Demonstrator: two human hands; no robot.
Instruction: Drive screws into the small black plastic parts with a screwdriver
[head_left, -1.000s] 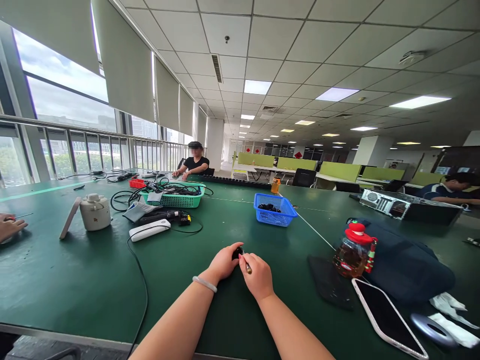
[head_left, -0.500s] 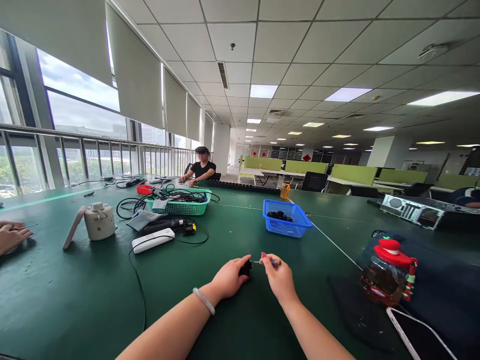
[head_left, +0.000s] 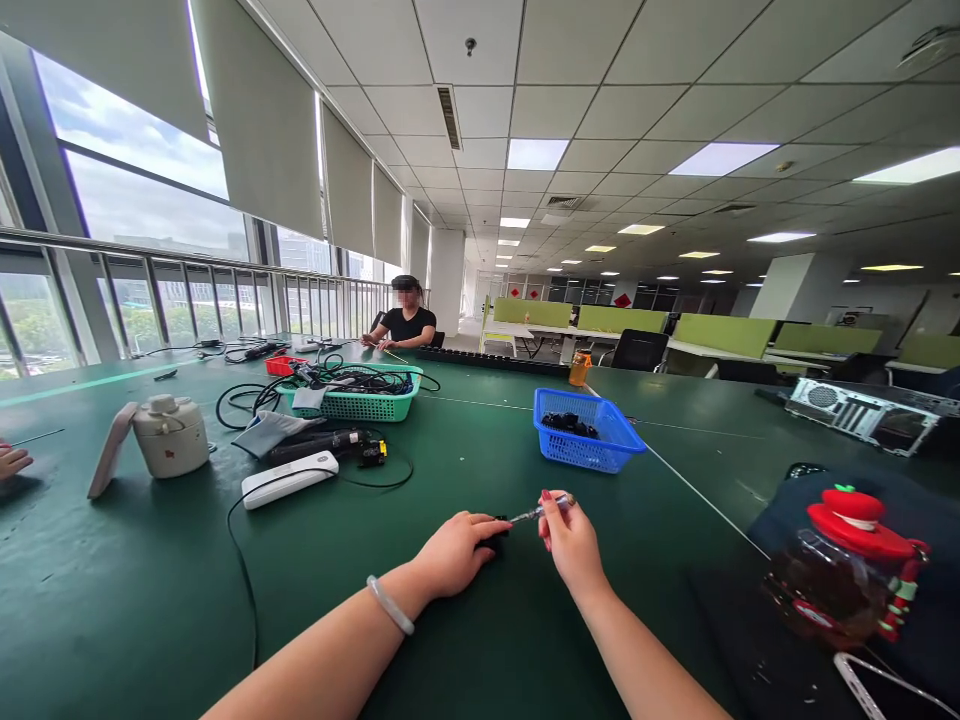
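On the green table (head_left: 375,640) my left hand (head_left: 457,552) is closed on a small black part (head_left: 501,532), pressing it down near the middle. My right hand (head_left: 571,540), wearing red nail polish, grips a screwdriver (head_left: 534,513) by its handle. The driver's shaft points left, and its tip is at the black part beside my left fingertips. Beyond my right hand a blue basket (head_left: 592,458) holds several black pieces (head_left: 570,426). My fingers hide much of the black part.
At the left are a white power bank (head_left: 291,480), a green basket (head_left: 375,408) of cables and a beige jug (head_left: 171,440). A red-lidded jar (head_left: 832,580) and a phone (head_left: 885,690) lie right. A person (head_left: 409,322) sits beyond; another person's hand (head_left: 11,460) shows far left.
The view has shifted, so the table things sit farther outward. My left fingers have flattened over the black part, and the screwdriver is now angled more upward to the right.
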